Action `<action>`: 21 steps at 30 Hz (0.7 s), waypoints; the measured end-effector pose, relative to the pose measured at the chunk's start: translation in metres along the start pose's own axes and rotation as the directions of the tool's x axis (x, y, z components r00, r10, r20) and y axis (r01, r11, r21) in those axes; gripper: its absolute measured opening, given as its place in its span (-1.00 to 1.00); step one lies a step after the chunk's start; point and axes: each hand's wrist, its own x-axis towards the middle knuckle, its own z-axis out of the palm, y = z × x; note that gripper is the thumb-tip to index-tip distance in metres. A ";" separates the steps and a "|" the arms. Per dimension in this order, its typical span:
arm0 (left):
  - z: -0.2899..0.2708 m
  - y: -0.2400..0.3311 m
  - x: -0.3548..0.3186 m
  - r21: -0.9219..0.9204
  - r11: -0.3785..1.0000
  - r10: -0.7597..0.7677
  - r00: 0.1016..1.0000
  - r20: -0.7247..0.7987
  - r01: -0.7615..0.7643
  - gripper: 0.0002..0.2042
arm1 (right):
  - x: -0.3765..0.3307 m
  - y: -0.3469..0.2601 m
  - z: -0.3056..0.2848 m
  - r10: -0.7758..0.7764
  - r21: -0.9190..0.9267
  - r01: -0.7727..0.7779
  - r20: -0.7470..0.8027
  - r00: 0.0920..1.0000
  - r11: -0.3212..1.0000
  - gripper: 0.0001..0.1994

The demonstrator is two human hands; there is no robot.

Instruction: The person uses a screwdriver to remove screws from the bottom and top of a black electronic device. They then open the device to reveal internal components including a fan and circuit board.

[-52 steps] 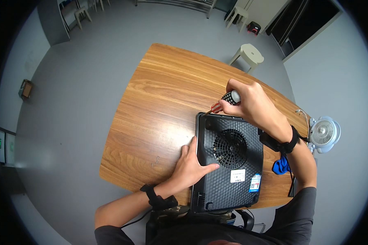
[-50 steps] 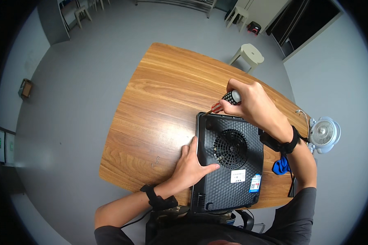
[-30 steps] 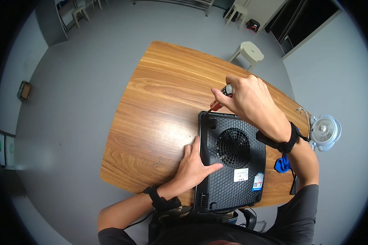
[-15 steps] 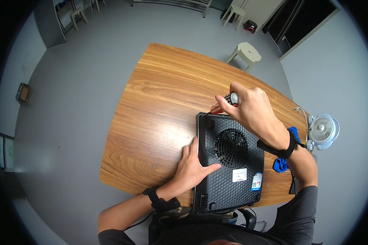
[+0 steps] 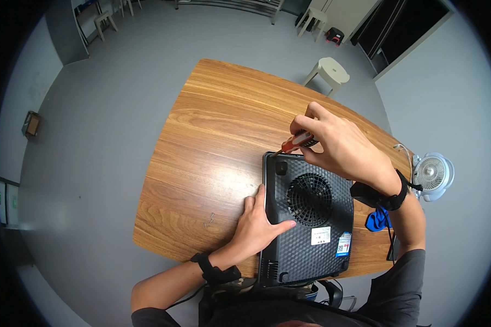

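Head view: flat black device [image 5: 305, 259] on the wood-grain bench [image 5: 196, 136], right half, its near end by the bench edge in front of the person. Roughly rectangular, dimpled black face up, round fan grille [image 5: 309, 200] in the upper part, slotted vent [image 5: 269, 269] at lower left, small dark feet near the corners.

From where I stand, right hand [image 5: 348, 146] has the screwdriver [image 5: 297, 141], red-and-pale handle, fingers curled loosely around it, thumb below. Shaft slants down, tip at the device's far left corner; exact contact too small to tell. Left hand [image 5: 255, 223] steadies the left edge: fingers along the side, thumb spread wide onto the dimpled face.

Labels: white rectangle [image 5: 321, 236] with small dark print, too tiny to read; blue-and-white sticker [image 5: 343, 245] beside it, with a square code.

Around: a few small screws [image 5: 209, 220] loose on the bench, left of the left hand. Blue cloth [image 5: 377, 219] right of the device, near the right forearm. Pale blue fan [image 5: 432, 173] further right. Cream stool [image 5: 333, 71] beyond the far edge. Right hand and black wrist strap [image 5: 382, 195] block the device's far right corner.
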 end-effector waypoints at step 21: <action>-0.001 0.001 0.000 -0.046 0.999 0.007 1.000 0.000 -0.007 0.14 | -0.003 -0.007 0.014 -0.027 -0.044 0.022 -0.113 0.993 0.999 -0.67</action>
